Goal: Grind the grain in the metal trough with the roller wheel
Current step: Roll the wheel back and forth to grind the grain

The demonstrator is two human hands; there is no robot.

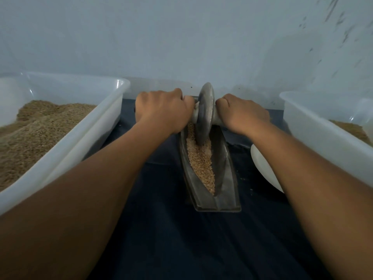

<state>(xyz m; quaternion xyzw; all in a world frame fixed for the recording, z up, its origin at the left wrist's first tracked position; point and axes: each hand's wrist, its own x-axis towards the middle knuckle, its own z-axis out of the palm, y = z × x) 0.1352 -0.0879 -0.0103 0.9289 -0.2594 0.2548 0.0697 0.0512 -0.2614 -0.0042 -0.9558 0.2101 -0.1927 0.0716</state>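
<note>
You are mid-grind: your left hand (161,110) and right hand (242,114) each curl round an end of the axle, the roller wheel (204,114) standing on edge in the grain (199,158) at the far end of the metal trough (228,170); next, I judge, draw it toward you with even downward pressure; your fingers' undersides, the axle ends and the trough's far tip are hidden.

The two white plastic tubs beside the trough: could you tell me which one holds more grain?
The tub on the person's left: grain is heaped across most of it. The right-hand tub shows only a thin strip of grain at the frame edge.
</note>
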